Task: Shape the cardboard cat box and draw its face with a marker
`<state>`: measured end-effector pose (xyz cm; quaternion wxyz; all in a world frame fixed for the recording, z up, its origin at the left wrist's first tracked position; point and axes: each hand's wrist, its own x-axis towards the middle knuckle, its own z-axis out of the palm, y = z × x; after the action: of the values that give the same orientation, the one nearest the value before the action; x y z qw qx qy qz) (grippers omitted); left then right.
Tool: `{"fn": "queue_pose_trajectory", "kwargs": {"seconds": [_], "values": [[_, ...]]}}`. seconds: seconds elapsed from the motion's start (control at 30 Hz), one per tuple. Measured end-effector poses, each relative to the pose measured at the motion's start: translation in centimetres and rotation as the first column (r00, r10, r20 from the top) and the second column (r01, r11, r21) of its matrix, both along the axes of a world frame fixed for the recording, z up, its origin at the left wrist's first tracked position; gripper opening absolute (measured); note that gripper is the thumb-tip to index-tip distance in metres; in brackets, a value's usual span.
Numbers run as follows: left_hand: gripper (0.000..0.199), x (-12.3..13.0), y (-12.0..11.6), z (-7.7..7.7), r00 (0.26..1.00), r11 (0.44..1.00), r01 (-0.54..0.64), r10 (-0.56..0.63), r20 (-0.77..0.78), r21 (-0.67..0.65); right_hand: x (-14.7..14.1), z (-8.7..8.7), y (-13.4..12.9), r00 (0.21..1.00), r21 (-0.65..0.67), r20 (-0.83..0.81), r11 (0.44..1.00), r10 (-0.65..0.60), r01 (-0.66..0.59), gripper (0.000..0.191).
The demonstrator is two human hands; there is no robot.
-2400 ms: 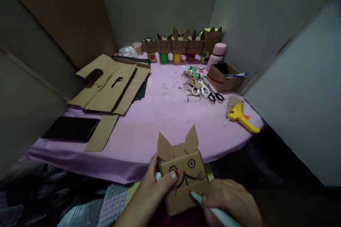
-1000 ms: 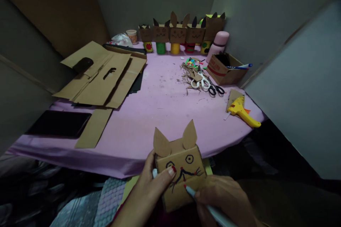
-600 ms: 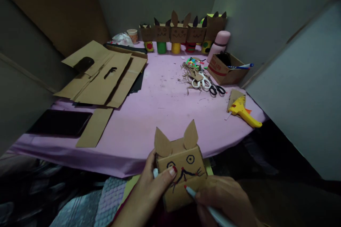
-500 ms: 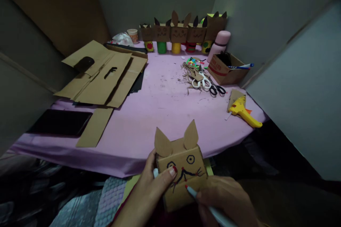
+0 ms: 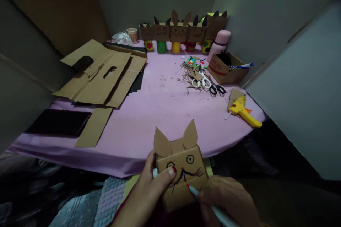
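A small cardboard box (image 5: 177, 198) with two pointed ears carries a drawn face with ringed eyes, whiskers and red dots. My left hand (image 5: 153, 188) grips it at its left side, thumb across the front by one eye. A small pale blue end, perhaps a pen cap, shows beside that hand. Fingers of my right hand (image 5: 226, 198) are closed round a light marker (image 5: 217, 212), whose red tip is at the box front just below the drawn mouth. The box is held in front of the table's near edge.
On the pink-covered table (image 5: 162, 106) lie cardboard sheets (image 5: 93, 77), a black tablet (image 5: 58, 123), white scissors (image 5: 204, 83) among scraps and a yellow glue gun (image 5: 243, 111). Eared cardboard figures (image 5: 178, 33), a pink bottle (image 5: 220, 44) and a pen box (image 5: 226, 72) stand behind.
The red marker tip has shifted slightly right along the box front. My left hand keeps its hold on the box.
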<state>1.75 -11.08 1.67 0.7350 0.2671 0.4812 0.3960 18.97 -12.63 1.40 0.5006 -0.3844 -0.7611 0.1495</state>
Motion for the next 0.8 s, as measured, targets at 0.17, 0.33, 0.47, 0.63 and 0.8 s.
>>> {"fn": "queue_pose_trajectory", "kwargs": {"seconds": [0.17,0.33,0.47,0.63,0.8], "values": [[0.085,-0.03,-0.03,-0.01,1.000,1.000,0.009,-0.009,0.011,-0.029,-0.28,-0.47,-0.20,0.994,0.011,-0.031,0.995,-0.101,0.102,0.011],[0.087,0.02,-0.07,0.11,0.999,0.999,-0.024,0.024,0.024,-0.034,0.07,-0.38,-0.40,0.998,-0.012,-0.015,0.998,-0.061,0.061,0.013],[0.088,0.00,0.01,0.53,0.999,0.998,-0.011,0.012,0.035,-0.055,0.36,-0.01,-0.33,0.999,-0.007,-0.011,0.999,-0.033,0.033,0.015],[0.087,0.00,0.05,0.61,1.000,0.998,-0.016,0.017,0.005,-0.053,0.08,-0.24,-0.39,0.995,0.010,-0.043,0.996,-0.092,0.092,0.010],[0.085,0.04,0.01,0.38,1.000,0.999,-0.023,0.023,0.019,-0.033,-0.22,-0.47,-0.16,0.994,0.033,-0.042,0.994,-0.099,0.101,0.009]]}}
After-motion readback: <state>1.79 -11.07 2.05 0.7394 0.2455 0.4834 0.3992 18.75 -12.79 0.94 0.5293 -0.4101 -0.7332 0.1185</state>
